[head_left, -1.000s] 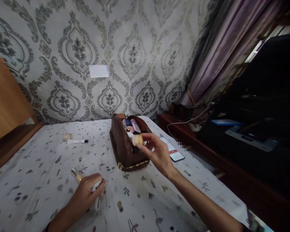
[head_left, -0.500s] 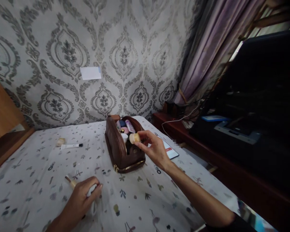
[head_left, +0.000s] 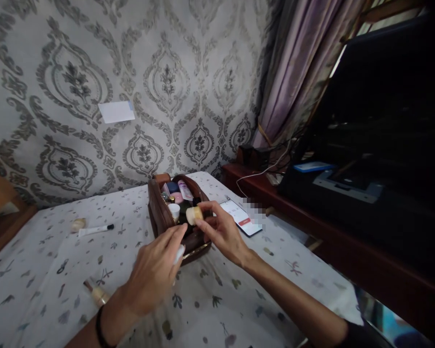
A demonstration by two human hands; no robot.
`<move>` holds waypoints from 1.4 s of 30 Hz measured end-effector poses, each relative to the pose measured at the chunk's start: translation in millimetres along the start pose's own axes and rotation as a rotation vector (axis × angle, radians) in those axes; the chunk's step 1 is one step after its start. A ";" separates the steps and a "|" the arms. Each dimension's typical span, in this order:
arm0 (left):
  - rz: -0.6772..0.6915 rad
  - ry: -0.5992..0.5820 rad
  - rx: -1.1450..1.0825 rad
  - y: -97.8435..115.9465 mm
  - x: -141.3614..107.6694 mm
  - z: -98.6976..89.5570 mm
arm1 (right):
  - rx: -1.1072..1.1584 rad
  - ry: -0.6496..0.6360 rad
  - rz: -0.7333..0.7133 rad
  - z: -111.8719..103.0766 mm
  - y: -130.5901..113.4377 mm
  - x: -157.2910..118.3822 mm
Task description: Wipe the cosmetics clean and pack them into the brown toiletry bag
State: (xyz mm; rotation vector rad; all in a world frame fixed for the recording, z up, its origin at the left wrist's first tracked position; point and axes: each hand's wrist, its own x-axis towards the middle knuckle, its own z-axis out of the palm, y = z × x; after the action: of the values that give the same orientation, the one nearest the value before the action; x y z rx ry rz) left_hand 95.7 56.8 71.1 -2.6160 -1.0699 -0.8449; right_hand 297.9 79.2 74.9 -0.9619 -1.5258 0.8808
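A brown toiletry bag (head_left: pixel 156 205) stands open on the patterned white cloth, with a white-capped container (head_left: pixel 174 211), a pink tube (head_left: pixel 185 190) and other cosmetics inside. Over its opening, my right hand (head_left: pixel 221 232) pinches a small cream jar with a yellowish lid (head_left: pixel 194 215) between thumb and fingers. My left hand (head_left: pixel 154 266) is at the bag's front left side, fingers bent around a white object (head_left: pixel 179 253) that is mostly hidden by the hand. A bottle with a brown tip (head_left: pixel 97 293) lies on the cloth near my left wrist.
At the left lie a white tube with a black cap (head_left: pixel 96 230) and a round beige item (head_left: pixel 79 224). A lit phone (head_left: pixel 242 217) rests right of the bag. Further right are a dark red table edge (head_left: pixel 268 190), a white cable and a large black object (head_left: pixel 377 121).
My left hand has moved up and right to the bag with the white object, uncovering more of the bottle. The right hand still holds the jar over the bag. The view has shifted.
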 end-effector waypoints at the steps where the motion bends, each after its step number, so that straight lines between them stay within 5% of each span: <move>1: -0.011 -0.045 0.037 3.6 2.3 3.6 | 0.022 0.003 -0.003 -0.8 1.3 -2.7; 6: 0.029 -0.257 0.257 16.0 -4.6 6.6 | 0.087 -0.004 0.015 -3.9 7.8 -14.3; 13: 0.154 -0.203 0.382 14.9 -17.7 8.4 | 0.055 0.032 0.001 -8.5 16.9 -21.5; 22: 0.131 -0.136 0.364 20.2 -17.2 13.3 | -0.137 0.094 -0.184 -11.8 23.5 -14.8; 34: 0.057 -0.161 0.340 26.4 -13.9 9.4 | -0.449 -0.094 -0.243 -4.7 1.9 -0.1; 42: 0.046 -0.164 0.358 27.7 -16.1 11.6 | -0.659 -0.161 -0.141 5.1 -2.9 20.6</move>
State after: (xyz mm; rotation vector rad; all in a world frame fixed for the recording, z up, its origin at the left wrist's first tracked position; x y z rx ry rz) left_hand 110.7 31.9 53.4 -2.4241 -1.0798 -0.3889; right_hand 290.5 96.7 84.9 -1.2441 -2.0537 0.3515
